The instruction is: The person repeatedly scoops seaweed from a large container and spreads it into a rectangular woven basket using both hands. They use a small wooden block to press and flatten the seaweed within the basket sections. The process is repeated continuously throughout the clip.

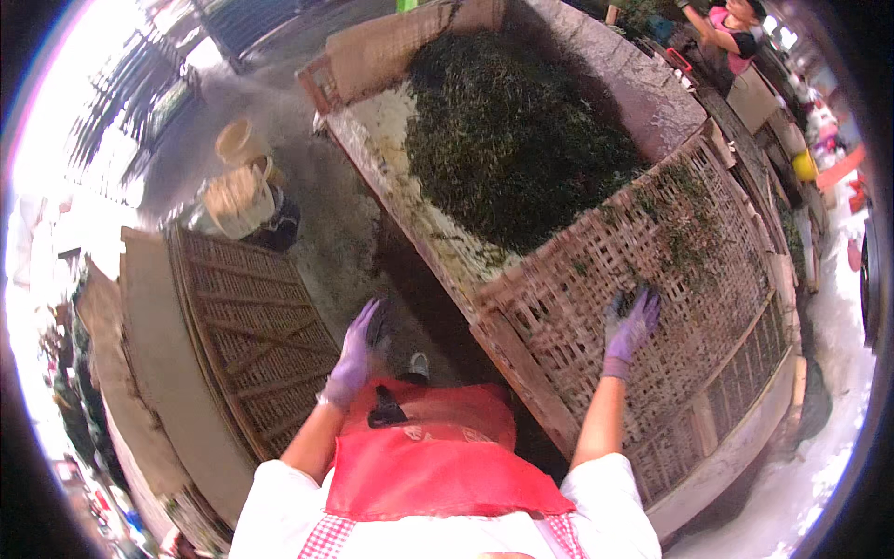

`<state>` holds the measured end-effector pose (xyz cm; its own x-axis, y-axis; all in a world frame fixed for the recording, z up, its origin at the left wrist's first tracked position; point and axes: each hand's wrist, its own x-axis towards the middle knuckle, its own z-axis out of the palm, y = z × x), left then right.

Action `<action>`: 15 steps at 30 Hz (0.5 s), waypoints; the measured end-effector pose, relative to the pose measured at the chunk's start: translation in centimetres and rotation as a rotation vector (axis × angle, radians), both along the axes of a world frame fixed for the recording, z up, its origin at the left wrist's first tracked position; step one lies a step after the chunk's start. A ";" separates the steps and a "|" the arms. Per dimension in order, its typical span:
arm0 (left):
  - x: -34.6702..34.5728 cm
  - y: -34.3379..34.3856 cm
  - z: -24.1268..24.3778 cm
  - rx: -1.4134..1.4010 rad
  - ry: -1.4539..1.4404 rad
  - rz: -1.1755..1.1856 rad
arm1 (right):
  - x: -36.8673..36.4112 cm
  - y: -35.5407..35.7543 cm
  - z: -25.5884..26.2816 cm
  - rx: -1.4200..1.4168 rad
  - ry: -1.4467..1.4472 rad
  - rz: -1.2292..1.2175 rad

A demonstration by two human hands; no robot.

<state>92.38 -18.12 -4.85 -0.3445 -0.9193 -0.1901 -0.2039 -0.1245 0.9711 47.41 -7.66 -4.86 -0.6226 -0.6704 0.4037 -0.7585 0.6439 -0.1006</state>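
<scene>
My left hand [351,356], in a purple glove, is raised beside my red apron [447,461] over the floor. Its fingers are extended and nothing shows in it. The right hand [631,327], gloved in purple with grey fingertips, is above a woven bamboo lattice panel [559,321]. Whether it touches the lattice cannot be told; its fingers are spread and I see nothing held. Bits of green leaf [681,237] lie scattered on the panel. Beyond its far edge, a large heap of dark green leaves [517,140] fills much of a walled trough [384,115].
To my left stands a framed slatted bamboo panel [258,328] against a pale board [167,335]. Baskets or tubs [237,199] sit on the concrete floor [328,230] further off. Another person [730,38] is at the upper right, past the trough's wall.
</scene>
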 end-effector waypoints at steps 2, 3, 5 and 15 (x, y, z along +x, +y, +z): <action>1.4 -3.1 -1.2 0.162 0.109 0.033 | -0.4 -0.2 -0.6 -0.002 -0.003 -0.051; 1.0 -4.4 -1.0 0.120 0.004 -0.035 | -0.1 -0.5 -0.7 0.017 -0.003 -0.082; -0.1 -7.8 -1.0 -0.065 -0.188 -0.201 | 0.6 -1.0 -0.4 0.058 -0.008 -0.132; -13.9 -25.8 -0.6 -0.511 -0.479 -0.920 | -2.4 -1.0 -4.5 -0.225 -0.263 -0.323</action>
